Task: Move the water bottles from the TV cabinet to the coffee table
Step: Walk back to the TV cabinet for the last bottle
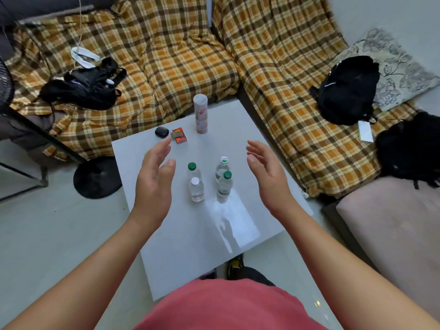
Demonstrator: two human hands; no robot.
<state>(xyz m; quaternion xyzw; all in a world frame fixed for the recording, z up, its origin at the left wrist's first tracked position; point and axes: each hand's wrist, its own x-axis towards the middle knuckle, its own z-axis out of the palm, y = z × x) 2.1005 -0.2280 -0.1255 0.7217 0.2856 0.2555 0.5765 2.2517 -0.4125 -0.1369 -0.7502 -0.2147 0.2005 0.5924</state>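
1. Four water bottles stand upright on the white coffee table [166, 234], clustered between the two hands.
2. Far left bottle [193, 172] has a green cap; just in front of it, near left bottle [196, 190] has a white cap.
3. Far right bottle [222, 166] has a white cap with green print; near right bottle [225, 184] has a green cap and overlaps it in the view.
4. Left hand [154, 179] hovers left of the cluster, fingers spread, palm facing in, holding nothing.
5. Right hand [266, 172] hovers to the right, likewise spread and empty, clear of the bottles.
6. At the table's far end: a tall can [200, 114], a red pack [179, 135], a small black case [162, 132].
7. A plaid-covered sofa [166, 55] wraps the far side, a black bag [346, 90] at right.
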